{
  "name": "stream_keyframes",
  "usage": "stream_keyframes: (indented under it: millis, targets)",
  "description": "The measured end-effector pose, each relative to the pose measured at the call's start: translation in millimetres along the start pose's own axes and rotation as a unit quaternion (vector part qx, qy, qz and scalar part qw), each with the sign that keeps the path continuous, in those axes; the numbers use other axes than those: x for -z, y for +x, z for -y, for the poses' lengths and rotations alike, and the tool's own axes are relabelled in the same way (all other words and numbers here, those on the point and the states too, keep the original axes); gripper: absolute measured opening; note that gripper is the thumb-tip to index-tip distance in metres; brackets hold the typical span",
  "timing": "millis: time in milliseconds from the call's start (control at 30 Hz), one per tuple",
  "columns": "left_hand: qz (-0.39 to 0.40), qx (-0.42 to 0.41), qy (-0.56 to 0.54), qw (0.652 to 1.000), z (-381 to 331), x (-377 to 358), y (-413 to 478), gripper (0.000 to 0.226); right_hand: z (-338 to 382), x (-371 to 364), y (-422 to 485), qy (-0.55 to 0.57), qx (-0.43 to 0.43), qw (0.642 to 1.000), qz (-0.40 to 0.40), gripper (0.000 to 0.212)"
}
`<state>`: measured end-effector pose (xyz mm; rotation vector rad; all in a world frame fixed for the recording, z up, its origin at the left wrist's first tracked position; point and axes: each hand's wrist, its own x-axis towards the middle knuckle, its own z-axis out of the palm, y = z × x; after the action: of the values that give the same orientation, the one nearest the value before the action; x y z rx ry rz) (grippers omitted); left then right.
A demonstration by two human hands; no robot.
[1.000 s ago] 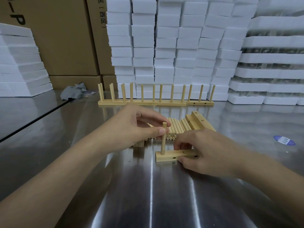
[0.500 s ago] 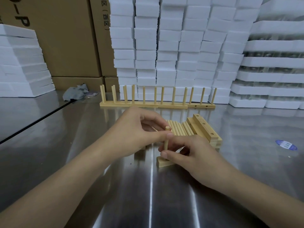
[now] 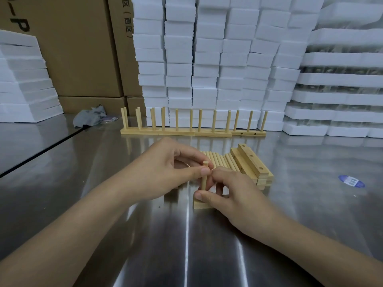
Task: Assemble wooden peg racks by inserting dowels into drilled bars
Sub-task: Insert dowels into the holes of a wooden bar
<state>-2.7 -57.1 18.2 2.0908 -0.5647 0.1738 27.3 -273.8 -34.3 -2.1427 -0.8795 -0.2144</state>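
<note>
At the centre of the frame, the left hand [image 3: 165, 172] pinches an upright dowel [image 3: 204, 180] near its top, over the left end of the bar [image 3: 202, 205] on the steel table [image 3: 124, 255]. The right hand [image 3: 234, 200] grips the bar, thumb across its front. It seems best to press straight down, with the dowel plumb and the bar pinned flat.

Even overhead light, streaky glare on steel table [image 3: 186, 245], wide-angle edge bowing.

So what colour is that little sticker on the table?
Blue with white markings; the sticker shows in the head view.
</note>
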Motion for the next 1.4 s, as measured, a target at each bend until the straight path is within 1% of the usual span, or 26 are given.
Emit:
stream_keyframes:
  millis: [67, 133, 200, 267, 367, 633, 867, 1033, 1133, 1167, 1233, 1267, 1300, 1367, 1400]
  targets:
    - [-0.021, 0.007, 0.001, 1.0, -1.6, -3.6, -1.7, 0.014, -1.1, -1.2, -0.8, 0.0, -0.007, 1.0, 0.004, 0.019]
    - [-0.047, 0.023, -0.002, 0.999, -2.7, -7.8, -3.0, 0.019, -1.2, -1.5, -0.8, 0.018, -0.008, 1.0, 0.015, 0.014]
    - [-0.071, 0.032, -0.008, 0.997, -2.6, -10.0, -2.4, 0.021, -0.2, 0.6, 0.1, 0.046, -0.015, 0.998, 0.037, 0.014]
    - [-0.076, 0.03, -0.019, 0.996, -0.1, -10.6, -0.7, 0.017, 1.2, 3.3, 1.6, 0.07, -0.024, 0.996, 0.055, 0.014]
    - [-0.076, 0.029, -0.032, 0.996, 3.1, -12.1, 0.5, 0.015, 1.6, 4.8, 2.1, 0.089, -0.032, 0.995, 0.046, 0.012]
    - [-0.02, 0.013, -0.012, 1.0, 5.5, -6.9, 3.7, 0.019, 7.7, 2.0, 0.4, 0.069, -0.046, 0.997, 0.003, 0.016]
    - [0.004, 0.027, 0.001, 1.0, -2.6, -3.8, 1.6, 0.013, 11.9, 1.0, -2.4, 0.046, -0.043, 0.998, -0.02, 0.017]
    - [-0.046, 0.022, 0.005, 0.999, -1.7, -14.0, -4.8, 0.015, 10.0, 2.4, -0.6, 0.041, -0.052, 0.998, -0.006, 0.022]
    - [-0.078, 0.016, 0.0, 0.997, -2.1, -22.5, -5.0, 0.022, 10.4, 6.6, -2.0, 0.041, -0.033, 0.999, -0.012, 0.018]
    - [-0.099, 0.009, -0.003, 0.995, -2.5, -24.3, -4.1, 0.026, 12.6, 9.9, -1.9, 0.06, -0.022, 0.998, -0.021, 0.016]
    - [-0.136, -0.004, -0.038, 0.99, -3.7, -25.7, -1.4, 0.037, 19.9, 18.7, 0.1, 0.155, -0.012, 0.986, -0.054, 0.019]
    - [-0.137, -0.005, -0.07, 0.988, -4.0, -25.2, 0.1, 0.042, 23.8, 24.4, 2.1, 0.223, -0.021, 0.972, -0.074, 0.021]
    - [-0.122, -0.002, -0.101, 0.987, -4.1, -24.8, 1.1, 0.046, 26.8, 30.3, 4.7, 0.292, -0.04, 0.951, -0.09, 0.024]
    - [-0.076, -0.006, -0.142, 0.987, -5.8, -28.0, 2.3, 0.044, 30.2, 40.2, 9.1, 0.406, -0.073, 0.905, -0.105, 0.024]
    - [-0.071, -0.018, -0.155, 0.985, -6.8, -31.2, 2.3, 0.039, 31.8, 44.1, 10.1, 0.442, -0.075, 0.888, -0.106, 0.021]
